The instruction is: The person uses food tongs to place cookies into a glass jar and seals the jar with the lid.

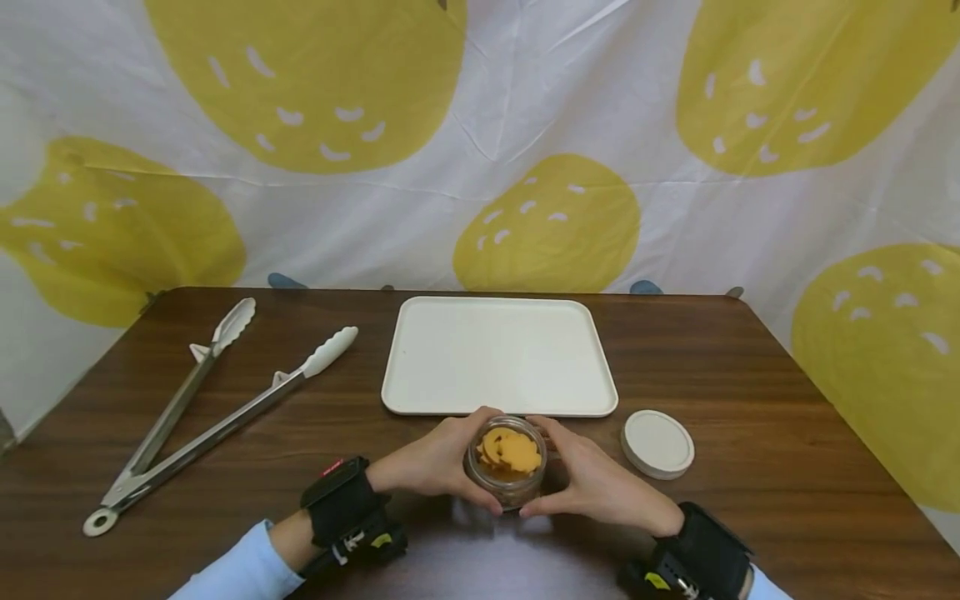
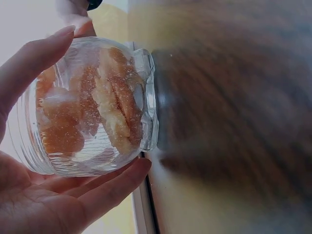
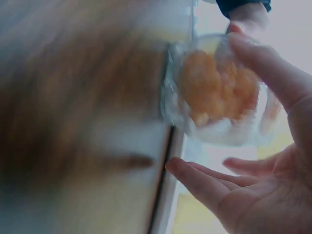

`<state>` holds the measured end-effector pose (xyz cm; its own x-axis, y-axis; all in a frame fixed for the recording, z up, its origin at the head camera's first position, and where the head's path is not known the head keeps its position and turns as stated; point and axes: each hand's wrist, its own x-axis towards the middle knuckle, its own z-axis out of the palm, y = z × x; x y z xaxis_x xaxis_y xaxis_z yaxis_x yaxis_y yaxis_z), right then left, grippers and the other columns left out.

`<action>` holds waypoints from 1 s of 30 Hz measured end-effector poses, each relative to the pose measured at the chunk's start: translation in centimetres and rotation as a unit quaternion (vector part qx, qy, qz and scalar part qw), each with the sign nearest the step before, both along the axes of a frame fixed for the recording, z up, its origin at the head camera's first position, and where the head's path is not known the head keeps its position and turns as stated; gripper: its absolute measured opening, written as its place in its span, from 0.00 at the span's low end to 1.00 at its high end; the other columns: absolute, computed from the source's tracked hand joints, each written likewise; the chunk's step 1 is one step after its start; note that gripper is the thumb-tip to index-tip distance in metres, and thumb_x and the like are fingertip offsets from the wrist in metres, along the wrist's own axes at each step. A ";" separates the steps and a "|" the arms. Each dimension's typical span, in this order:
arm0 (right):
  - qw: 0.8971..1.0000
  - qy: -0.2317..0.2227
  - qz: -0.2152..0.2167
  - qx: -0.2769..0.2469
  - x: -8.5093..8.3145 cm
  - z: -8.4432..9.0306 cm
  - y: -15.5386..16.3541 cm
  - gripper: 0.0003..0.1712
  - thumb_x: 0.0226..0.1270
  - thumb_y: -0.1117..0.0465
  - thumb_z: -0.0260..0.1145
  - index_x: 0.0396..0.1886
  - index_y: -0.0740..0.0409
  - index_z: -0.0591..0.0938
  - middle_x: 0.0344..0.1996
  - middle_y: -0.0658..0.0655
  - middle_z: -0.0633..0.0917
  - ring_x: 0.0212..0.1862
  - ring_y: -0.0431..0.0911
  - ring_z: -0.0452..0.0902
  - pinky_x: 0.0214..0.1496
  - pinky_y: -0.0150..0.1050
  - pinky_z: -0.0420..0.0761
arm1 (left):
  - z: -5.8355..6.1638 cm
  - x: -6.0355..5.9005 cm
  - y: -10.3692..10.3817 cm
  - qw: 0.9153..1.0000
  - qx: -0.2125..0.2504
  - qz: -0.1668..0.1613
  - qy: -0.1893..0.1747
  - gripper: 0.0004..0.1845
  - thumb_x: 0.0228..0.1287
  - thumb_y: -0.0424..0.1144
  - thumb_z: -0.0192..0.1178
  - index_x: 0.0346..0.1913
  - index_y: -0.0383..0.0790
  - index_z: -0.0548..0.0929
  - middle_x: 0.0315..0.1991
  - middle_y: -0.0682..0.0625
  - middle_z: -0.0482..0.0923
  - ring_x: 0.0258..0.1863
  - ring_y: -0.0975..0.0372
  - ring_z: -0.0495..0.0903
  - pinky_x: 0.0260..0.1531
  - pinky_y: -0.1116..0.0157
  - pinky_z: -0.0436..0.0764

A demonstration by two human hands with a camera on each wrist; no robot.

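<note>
A small open glass jar [image 1: 508, 462] full of orange dried-fruit slices stands on the brown table, just in front of the white tray [image 1: 498, 354]. Both hands cup it. My left hand [image 1: 427, 462] wraps its left side, and my right hand [image 1: 592, 483] wraps its right side. In the left wrist view the left hand [image 2: 48, 195] has its thumb and fingers curled round the ribbed jar [image 2: 92, 107]. The right wrist view is blurred: one digit of the right hand [image 3: 263, 195] lies over the jar [image 3: 219, 92], and the lower fingers curl a little apart from the glass.
The jar's white round lid [image 1: 657, 443] lies to the right of my right hand. Two metal tongs with white tips [image 1: 176, 408] [image 1: 225, 429] lie on the left of the table. A yellow-spotted cloth hangs behind the table's far edge.
</note>
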<state>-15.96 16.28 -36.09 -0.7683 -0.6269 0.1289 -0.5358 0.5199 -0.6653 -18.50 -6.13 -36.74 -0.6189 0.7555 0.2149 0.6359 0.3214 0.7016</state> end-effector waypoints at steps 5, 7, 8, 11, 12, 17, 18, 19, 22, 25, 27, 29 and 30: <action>0.997 0.071 -0.038 0.021 -0.1 1.1 2.3 0.37 0.50 0.51 0.69 0.55 0.67 0.68 0.51 0.63 0.74 0.50 0.54 0.73 0.47 0.44 0.74 | -0.1 0.0 0.0 1.000 -0.004 0.011 0.007 0.44 0.33 0.44 0.75 0.55 0.38 0.63 0.48 0.48 0.73 0.47 0.61 0.72 0.48 0.64 0.69; 0.988 0.126 -0.079 0.041 -0.1 1.5 3.2 0.34 0.51 0.51 0.68 0.53 0.67 0.70 0.49 0.62 0.75 0.48 0.54 0.74 0.45 0.45 0.74 | -0.1 0.1 0.0 1.000 -0.007 0.016 0.009 0.44 0.32 0.44 0.75 0.55 0.39 0.63 0.48 0.48 0.74 0.47 0.60 0.72 0.48 0.64 0.69; 0.982 0.147 -0.103 0.054 -0.1 1.7 3.7 0.33 0.51 0.51 0.68 0.53 0.67 0.71 0.49 0.62 0.75 0.49 0.54 0.73 0.45 0.46 0.74 | 0.0 0.1 0.0 1.000 -0.009 0.018 0.009 0.44 0.32 0.44 0.75 0.55 0.39 0.63 0.48 0.48 0.74 0.47 0.60 0.72 0.48 0.64 0.69; 0.968 0.157 -0.168 0.101 0.0 2.1 4.8 0.37 0.51 0.47 0.67 0.54 0.67 0.70 0.52 0.65 0.71 0.53 0.57 0.68 0.48 0.51 0.70 | 0.0 0.1 0.0 1.000 -0.014 0.023 0.005 0.44 0.32 0.44 0.75 0.55 0.39 0.63 0.48 0.48 0.73 0.48 0.59 0.72 0.49 0.63 0.69; 0.966 0.141 -0.183 0.116 0.0 2.2 5.1 0.39 0.50 0.46 0.67 0.55 0.68 0.69 0.53 0.67 0.69 0.54 0.59 0.66 0.49 0.53 0.69 | 0.0 0.1 0.0 1.000 -0.016 0.024 0.003 0.44 0.32 0.44 0.75 0.55 0.39 0.63 0.48 0.47 0.73 0.48 0.59 0.72 0.49 0.63 0.69; 0.956 0.059 -0.213 0.194 0.0 2.2 5.9 0.48 0.47 0.43 0.68 0.59 0.72 0.63 0.55 0.77 0.61 0.57 0.70 0.55 0.49 0.63 0.63 | 0.1 0.0 0.0 0.999 -0.017 0.027 -0.008 0.44 0.33 0.43 0.75 0.55 0.38 0.63 0.49 0.47 0.73 0.48 0.58 0.72 0.48 0.63 0.69; 0.954 0.048 -0.215 0.204 0.0 2.1 6.1 0.49 0.47 0.43 0.69 0.59 0.73 0.63 0.55 0.78 0.61 0.57 0.71 0.54 0.48 0.64 0.63 | 0.1 0.0 0.1 0.999 -0.016 0.027 -0.009 0.44 0.33 0.43 0.75 0.55 0.37 0.63 0.49 0.47 0.73 0.48 0.58 0.72 0.49 0.63 0.69; 0.952 0.042 -0.215 0.213 -0.1 2.0 6.2 0.50 0.46 0.43 0.69 0.59 0.74 0.62 0.55 0.78 0.61 0.56 0.72 0.54 0.47 0.64 0.63 | 0.1 -0.1 0.1 1.000 -0.014 0.026 -0.010 0.44 0.33 0.43 0.75 0.55 0.37 0.63 0.49 0.46 0.73 0.48 0.58 0.72 0.49 0.63 0.69; 0.948 0.032 -0.222 0.225 -0.2 1.5 6.6 0.51 0.45 0.43 0.70 0.58 0.76 0.62 0.54 0.79 0.61 0.55 0.73 0.56 0.46 0.64 0.63 | 0.0 -0.1 0.1 1.000 -0.010 0.026 -0.010 0.44 0.33 0.43 0.75 0.55 0.36 0.63 0.49 0.46 0.73 0.49 0.58 0.72 0.49 0.63 0.69; 0.942 0.033 -0.238 0.233 -0.5 1.2 6.9 0.50 0.45 0.44 0.70 0.57 0.76 0.63 0.52 0.81 0.61 0.53 0.74 0.57 0.44 0.66 0.63 | 0.0 -0.1 0.2 1.000 -0.010 0.026 -0.010 0.44 0.33 0.43 0.75 0.55 0.36 0.63 0.50 0.45 0.72 0.49 0.58 0.72 0.49 0.63 0.69; 0.940 0.032 -0.248 0.234 -0.5 1.0 7.0 0.49 0.45 0.45 0.70 0.57 0.75 0.64 0.52 0.81 0.61 0.52 0.74 0.58 0.42 0.65 0.65 | 0.1 -0.1 0.2 1.000 -0.011 0.027 -0.011 0.44 0.34 0.43 0.75 0.56 0.35 0.63 0.50 0.45 0.72 0.49 0.58 0.72 0.49 0.63 0.69; 0.937 0.033 -0.257 0.233 -0.7 0.9 7.2 0.47 0.45 0.47 0.71 0.57 0.75 0.64 0.51 0.81 0.62 0.51 0.73 0.59 0.40 0.63 0.68 | 0.0 -0.1 0.2 0.999 -0.012 0.028 -0.011 0.44 0.34 0.43 0.75 0.56 0.35 0.62 0.50 0.45 0.72 0.49 0.58 0.72 0.49 0.63 0.69; 0.937 0.034 -0.259 0.231 -0.8 0.7 7.3 0.46 0.46 0.48 0.71 0.56 0.75 0.64 0.50 0.80 0.63 0.49 0.72 0.61 0.38 0.62 0.70 | 0.0 -0.2 0.2 1.000 -0.011 0.028 -0.010 0.44 0.34 0.43 0.75 0.56 0.35 0.62 0.50 0.45 0.72 0.49 0.58 0.72 0.49 0.63 0.69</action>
<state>-16.76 23.54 -35.35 -0.9851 -0.1722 -0.0044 -0.1641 0.9464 -0.2783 -18.69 -5.92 -36.71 -0.6639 0.7243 0.1858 0.6032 0.3720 0.7055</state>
